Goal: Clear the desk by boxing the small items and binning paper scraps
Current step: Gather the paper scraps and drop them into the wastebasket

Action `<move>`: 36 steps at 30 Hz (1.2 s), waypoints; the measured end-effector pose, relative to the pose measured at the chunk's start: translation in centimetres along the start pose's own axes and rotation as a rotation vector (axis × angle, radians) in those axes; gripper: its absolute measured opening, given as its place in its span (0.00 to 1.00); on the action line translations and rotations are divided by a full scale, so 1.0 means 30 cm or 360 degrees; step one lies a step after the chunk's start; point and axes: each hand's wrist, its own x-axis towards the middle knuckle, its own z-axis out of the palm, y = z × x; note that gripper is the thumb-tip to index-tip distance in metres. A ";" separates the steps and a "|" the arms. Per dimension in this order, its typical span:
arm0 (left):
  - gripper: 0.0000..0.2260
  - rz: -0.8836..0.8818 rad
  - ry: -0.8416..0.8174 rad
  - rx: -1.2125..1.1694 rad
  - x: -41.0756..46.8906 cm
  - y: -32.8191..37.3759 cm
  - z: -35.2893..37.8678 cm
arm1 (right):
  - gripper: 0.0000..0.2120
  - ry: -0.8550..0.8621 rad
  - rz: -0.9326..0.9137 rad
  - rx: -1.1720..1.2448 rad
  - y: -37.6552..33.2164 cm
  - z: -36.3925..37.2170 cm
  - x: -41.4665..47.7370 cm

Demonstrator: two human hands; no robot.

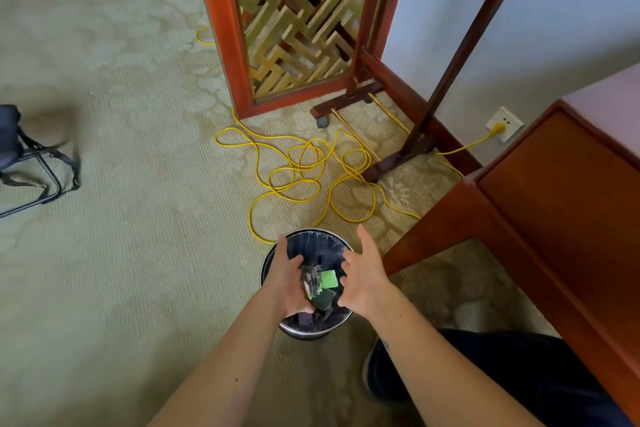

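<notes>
Two hands meet over a bin (pixel 306 332) on the carpet, at 6 o'clock in the view. The left hand (pixel 286 282) and the right hand (pixel 364 282) curl their fingers round a bundle of paper scraps (pixel 320 285), green and dark pieces, held between them just above the bin's mouth. More scraps seem to lie inside. This handful looks almost binned; only the drop is left. The desk (pixel 554 204) stands at 3 o'clock, its top barely visible, so whether the small items are boxed cannot be told. A yellow cable (pixel 294 168) loops at 12 o'clock from the bin.
</notes>
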 end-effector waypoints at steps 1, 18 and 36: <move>0.39 0.0010 0.0033 -0.0009 0.003 0.001 -0.001 | 0.42 0.0010 0.0025 -0.0007 0.002 -0.010 -0.001; 0.07 0.1079 -0.0225 0.0360 -0.402 0.025 0.319 | 0.06 0.0097 -0.1262 -0.0236 -0.087 -0.014 -0.474; 0.09 0.1444 -0.1062 0.1005 -0.965 -0.369 0.929 | 0.09 0.0654 -0.2266 -0.0109 -0.150 -0.558 -1.257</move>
